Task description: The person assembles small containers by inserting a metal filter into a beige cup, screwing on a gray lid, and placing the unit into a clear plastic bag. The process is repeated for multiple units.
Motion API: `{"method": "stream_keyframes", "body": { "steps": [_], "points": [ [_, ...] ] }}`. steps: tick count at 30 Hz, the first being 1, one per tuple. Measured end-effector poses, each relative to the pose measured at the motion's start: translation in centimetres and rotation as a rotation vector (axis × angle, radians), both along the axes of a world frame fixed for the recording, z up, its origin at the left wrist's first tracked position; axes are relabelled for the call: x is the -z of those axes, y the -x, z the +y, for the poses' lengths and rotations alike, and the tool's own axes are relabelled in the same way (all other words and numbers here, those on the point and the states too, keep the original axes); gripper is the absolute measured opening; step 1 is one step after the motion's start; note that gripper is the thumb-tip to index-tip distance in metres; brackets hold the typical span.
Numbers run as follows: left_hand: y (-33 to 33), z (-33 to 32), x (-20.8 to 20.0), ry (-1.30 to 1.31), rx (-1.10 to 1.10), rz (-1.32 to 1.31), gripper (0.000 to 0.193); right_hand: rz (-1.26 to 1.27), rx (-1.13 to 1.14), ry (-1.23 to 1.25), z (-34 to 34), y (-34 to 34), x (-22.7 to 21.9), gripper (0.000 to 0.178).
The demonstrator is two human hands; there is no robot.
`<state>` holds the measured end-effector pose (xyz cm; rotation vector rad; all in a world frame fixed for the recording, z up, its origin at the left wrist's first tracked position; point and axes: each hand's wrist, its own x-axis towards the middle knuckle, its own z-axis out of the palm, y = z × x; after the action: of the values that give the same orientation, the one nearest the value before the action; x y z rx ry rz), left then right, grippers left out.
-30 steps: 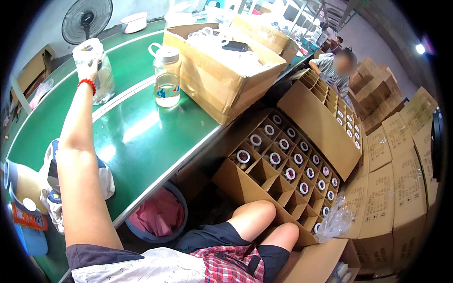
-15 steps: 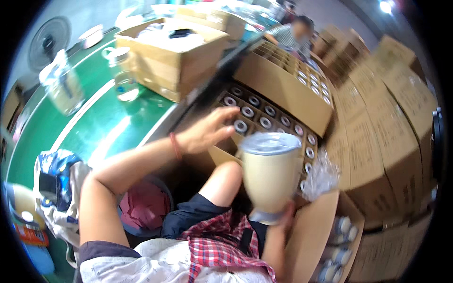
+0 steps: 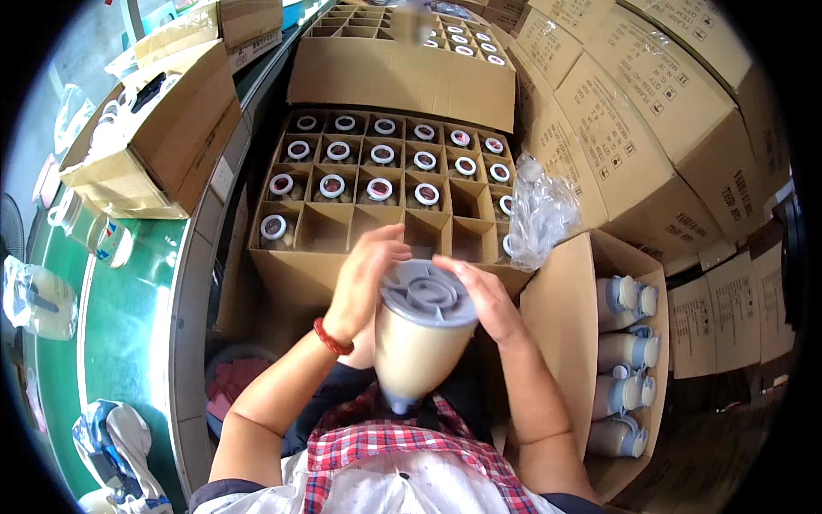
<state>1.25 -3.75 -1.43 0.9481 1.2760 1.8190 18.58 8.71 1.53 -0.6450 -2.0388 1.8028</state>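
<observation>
A cream jug (image 3: 421,353) with a round grey base (image 3: 427,294) is upside down over my lap, its bluish narrow end lowest. My left hand (image 3: 366,278) presses against the left side of the base, fingers curled along the rim. On the opposite side, my right hand (image 3: 486,298) wraps the rim with its thumb near the top edge. Just beyond both hands is an open divided carton (image 3: 317,264) holding several upright pieces with white ring tops (image 3: 379,190). The jug's lower end partly hides my lap.
At right, an open carton (image 3: 556,313) holds several similar jugs (image 3: 623,391). Crumpled clear plastic (image 3: 541,210) hangs at the divided carton's corner. Stacked cartons (image 3: 668,111) wall the right side. Left lies a green table (image 3: 145,321) with a clear bottle (image 3: 107,240) and a box (image 3: 184,137).
The jug has moved left and turned so its grey disc faces up toward me. My left hand has come from over the carton onto it; my right hand has moved up to the rim.
</observation>
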Motion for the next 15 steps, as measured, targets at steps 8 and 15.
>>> {"method": "stream_keyframes", "body": {
  "steps": [8, 15],
  "points": [
    [2.4, 1.7, 5.9, -0.169, 0.271, 0.106, 0.061, -0.046, -0.274, 0.042, 2.3, 2.4, 0.0, 0.058],
    [-0.3, -2.4, -2.0, 0.064, 0.085, 1.025, 0.055, 0.178, -0.813, 0.701, 6.5, 10.2, 5.1, 0.073]
  ]
}}
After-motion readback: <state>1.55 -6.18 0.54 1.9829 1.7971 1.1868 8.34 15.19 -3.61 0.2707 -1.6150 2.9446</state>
